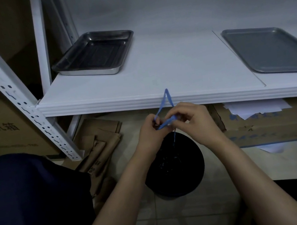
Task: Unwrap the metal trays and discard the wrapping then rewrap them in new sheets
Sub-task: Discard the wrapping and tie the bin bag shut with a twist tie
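Note:
Two bare metal trays lie on the white shelf (157,76): a deep shiny tray (93,54) at the back left and a flat grey tray (272,50) at the right. In front of the shelf edge, my left hand (149,131) and my right hand (193,118) both pinch a thin blue strip (165,102). The strip loops up above my fingers and a thin end dangles down between them. Both hands are above a black bin (174,168) on the floor.
A white perforated rack post (3,83) slants at the left. Folded brown paper sheets (97,139) lie on the floor under the shelf. A cardboard box (274,125) with white paper sits at the right. My dark-clothed knee (32,208) fills the lower left.

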